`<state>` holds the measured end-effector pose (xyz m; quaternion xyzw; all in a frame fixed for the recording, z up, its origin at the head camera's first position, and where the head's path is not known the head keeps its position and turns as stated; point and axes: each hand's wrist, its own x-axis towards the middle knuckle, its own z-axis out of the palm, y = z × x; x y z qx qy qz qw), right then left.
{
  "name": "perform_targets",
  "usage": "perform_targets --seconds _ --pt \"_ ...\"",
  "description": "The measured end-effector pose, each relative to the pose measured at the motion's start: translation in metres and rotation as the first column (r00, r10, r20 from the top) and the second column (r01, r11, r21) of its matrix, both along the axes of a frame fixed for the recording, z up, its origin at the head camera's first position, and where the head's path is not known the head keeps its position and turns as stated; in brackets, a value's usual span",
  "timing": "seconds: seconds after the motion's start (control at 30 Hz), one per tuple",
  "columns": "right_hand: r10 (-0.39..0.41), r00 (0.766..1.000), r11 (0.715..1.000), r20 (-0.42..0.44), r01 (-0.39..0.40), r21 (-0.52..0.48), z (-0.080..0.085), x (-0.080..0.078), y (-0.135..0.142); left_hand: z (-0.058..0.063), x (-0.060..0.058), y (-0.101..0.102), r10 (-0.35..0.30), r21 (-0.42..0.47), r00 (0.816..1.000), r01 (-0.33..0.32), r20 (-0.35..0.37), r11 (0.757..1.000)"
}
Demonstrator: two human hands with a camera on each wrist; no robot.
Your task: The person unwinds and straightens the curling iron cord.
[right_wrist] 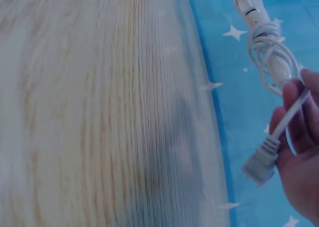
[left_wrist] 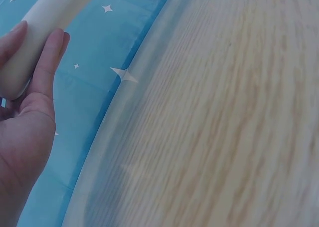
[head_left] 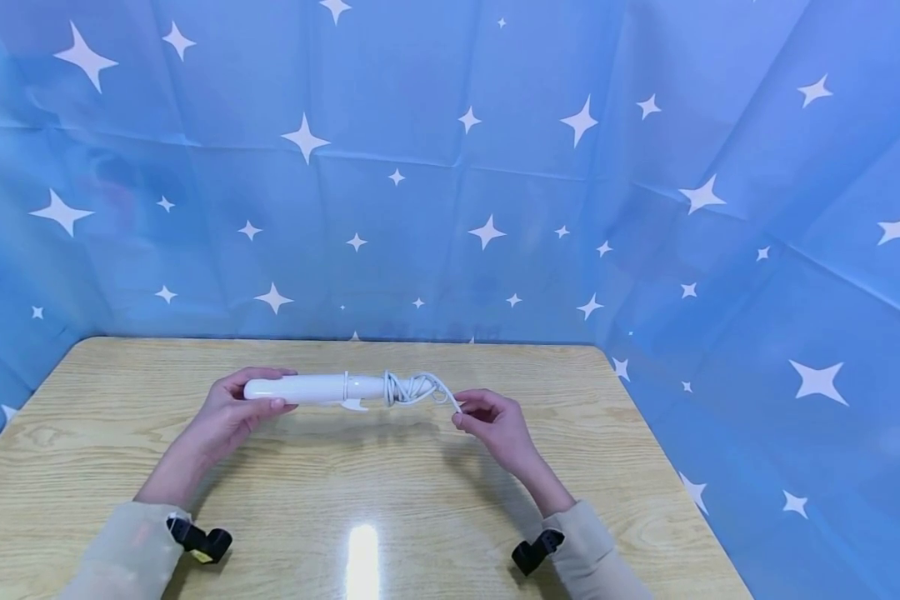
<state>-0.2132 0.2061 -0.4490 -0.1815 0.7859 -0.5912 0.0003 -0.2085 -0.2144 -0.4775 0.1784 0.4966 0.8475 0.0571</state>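
A white curling iron (head_left: pixel 311 388) is held level over the table, its thick rounded end to the left and a small lever near its middle. My left hand (head_left: pixel 232 411) grips the thick end between thumb and fingers; the left wrist view shows the same hand (left_wrist: pixel 35 112) around the smooth white body. A white cord (head_left: pixel 408 389) is wound in loose loops about the narrower right part. My right hand (head_left: pixel 498 425) pinches the cord just past the loops. In the right wrist view, the plug (right_wrist: pixel 261 162) hangs below the fingers of that hand (right_wrist: pixel 304 152).
The wood-grain table (head_left: pixel 390 492) has rounded far corners and a bright light reflection near its front. A blue curtain with white stars (head_left: pixel 420 183) rises behind it and along the right side. Black wrist cameras (head_left: pixel 198 540) sit on both sleeves.
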Motion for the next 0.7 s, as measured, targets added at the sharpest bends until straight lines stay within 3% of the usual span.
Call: perform_targets --seconds 0.43,0.7 --pt "-0.139 0.989 0.985 -0.059 0.144 0.097 0.004 -0.005 0.017 0.000 0.002 -0.006 -0.001 -0.018 1.000 0.001 -0.012 1.000" --pt "-0.176 0.970 0.964 -0.171 0.204 0.169 0.001 -0.009 0.031 -0.002 0.004 -0.010 -0.019 -0.022 0.999 0.018 -0.034 1.000"
